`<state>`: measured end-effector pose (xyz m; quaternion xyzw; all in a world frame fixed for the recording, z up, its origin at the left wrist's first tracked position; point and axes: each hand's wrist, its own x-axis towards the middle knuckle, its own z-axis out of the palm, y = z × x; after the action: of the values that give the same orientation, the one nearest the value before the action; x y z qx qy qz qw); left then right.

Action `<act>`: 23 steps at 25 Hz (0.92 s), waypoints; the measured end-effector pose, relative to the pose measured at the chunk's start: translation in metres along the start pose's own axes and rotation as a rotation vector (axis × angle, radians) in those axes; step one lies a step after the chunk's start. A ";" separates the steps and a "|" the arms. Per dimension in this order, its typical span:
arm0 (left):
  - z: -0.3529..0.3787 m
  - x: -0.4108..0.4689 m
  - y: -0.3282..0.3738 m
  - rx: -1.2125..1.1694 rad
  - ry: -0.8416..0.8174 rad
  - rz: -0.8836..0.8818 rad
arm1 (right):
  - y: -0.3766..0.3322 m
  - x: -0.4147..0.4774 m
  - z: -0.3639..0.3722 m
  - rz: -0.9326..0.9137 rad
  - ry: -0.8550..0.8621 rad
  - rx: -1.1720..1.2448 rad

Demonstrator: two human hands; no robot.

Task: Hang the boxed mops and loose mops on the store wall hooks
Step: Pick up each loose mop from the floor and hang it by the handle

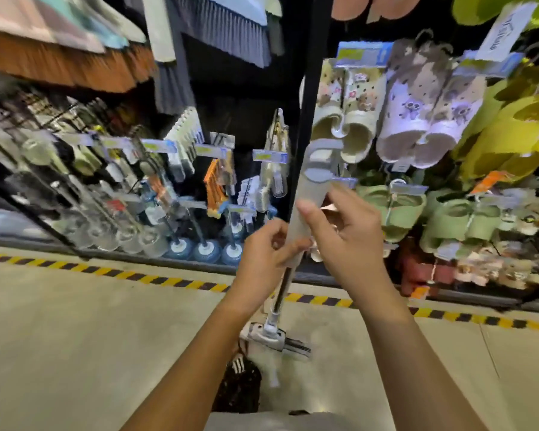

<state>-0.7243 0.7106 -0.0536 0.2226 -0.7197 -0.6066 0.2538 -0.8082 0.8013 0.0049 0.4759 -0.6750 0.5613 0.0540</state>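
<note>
Our left hand (266, 253) pinches the loose mop (312, 194) low, our right hand (347, 241) grips it higher, shaft near upright, hanging loop (322, 147) topmost.

text: none legible | price tags (269, 156): blurred | hanging card (504, 26): script unreadable (motion blur)
</note>
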 end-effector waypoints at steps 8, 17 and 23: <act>-0.100 -0.053 0.000 -0.033 0.298 -0.055 | -0.059 0.012 0.096 -0.079 -0.273 0.140; -0.273 -0.086 -0.024 0.021 0.406 -0.087 | -0.147 0.026 0.254 0.059 -0.444 0.274; -0.391 -0.103 -0.031 0.080 0.564 -0.047 | -0.202 0.041 0.366 0.041 -0.512 0.389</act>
<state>-0.3960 0.4729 -0.0411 0.4092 -0.6386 -0.4976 0.4209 -0.5200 0.4983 0.0392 0.5891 -0.5563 0.5429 -0.2208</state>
